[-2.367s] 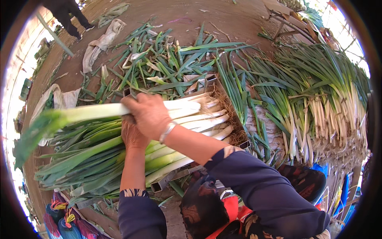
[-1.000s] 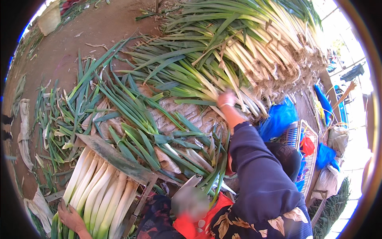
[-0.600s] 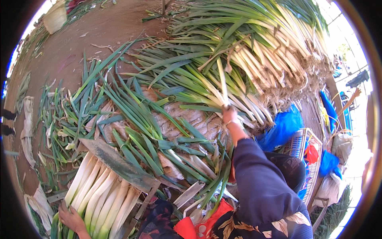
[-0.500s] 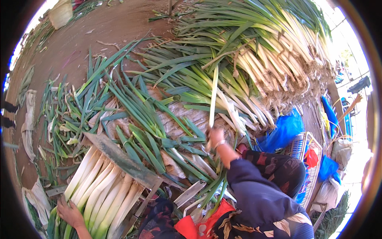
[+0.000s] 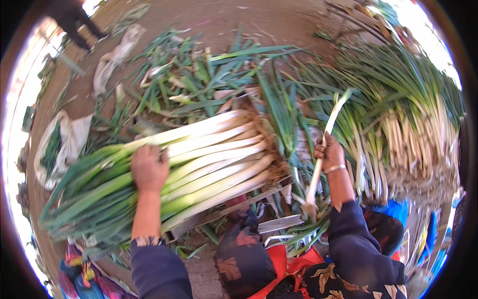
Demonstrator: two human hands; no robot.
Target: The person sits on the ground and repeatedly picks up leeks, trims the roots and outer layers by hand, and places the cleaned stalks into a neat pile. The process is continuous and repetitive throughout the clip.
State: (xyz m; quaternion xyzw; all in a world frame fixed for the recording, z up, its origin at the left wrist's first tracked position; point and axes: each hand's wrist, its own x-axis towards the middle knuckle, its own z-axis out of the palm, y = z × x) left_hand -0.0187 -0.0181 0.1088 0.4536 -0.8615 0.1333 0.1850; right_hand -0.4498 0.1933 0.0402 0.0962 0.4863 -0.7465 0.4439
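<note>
My right hand point(image 5: 330, 153) grips a single leek point(image 5: 316, 177) by its white shaft. The leek stands slantwise, its trimmed green end up and its root end down over loose leaves. On the left, my left hand point(image 5: 150, 167) lies over a row of leeks point(image 5: 214, 154), its fingers curled on the stalks where white turns green; the fingertips are partly hidden. Those leeks lie side by side with roots to the right, against an upright board point(image 5: 246, 104) of a low rack point(image 5: 229, 207). Their green tops spread to the left.
A big pile of untrimmed leeks point(image 5: 413, 114) with earthy roots lies at the right. Cut leaves point(image 5: 194, 84) litter the ground beyond the rack. A white sack point(image 5: 74, 144) is at the left, blue plastic point(image 5: 393, 209) at the lower right. Another person's legs point(image 5: 74, 22) show far left.
The view has swung left. My right hand has stayed closed on the leek, whose long green top is now gone. My left hand has remained on the leeks in the rack.
</note>
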